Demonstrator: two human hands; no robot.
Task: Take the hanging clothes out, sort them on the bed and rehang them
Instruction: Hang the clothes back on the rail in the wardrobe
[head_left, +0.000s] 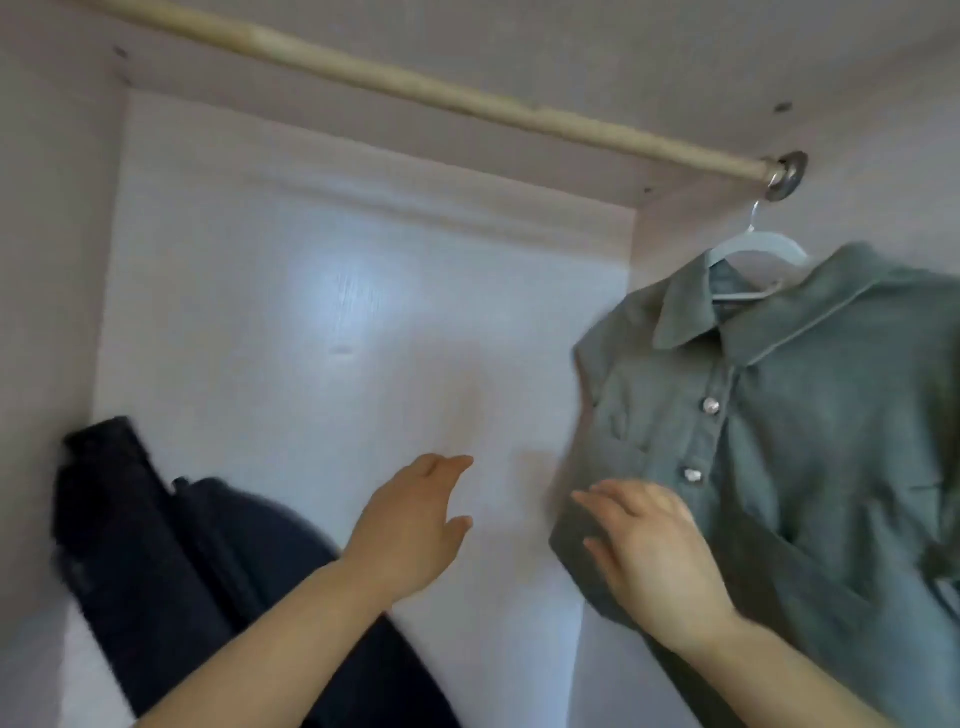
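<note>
A grey-green collared shirt with shiny buttons hangs on a pale hanger at the right end of the wooden rail inside the wardrobe. My right hand lies with straight fingers against the shirt's lower left front. Left of the shirt, my left hand is raised in the air with relaxed fingers, holding nothing. The rest of the rail is bare.
A dark navy garment or bag leans in the wardrobe's lower left corner. The white back panel fills the middle. A metal rail bracket is fixed to the right side wall.
</note>
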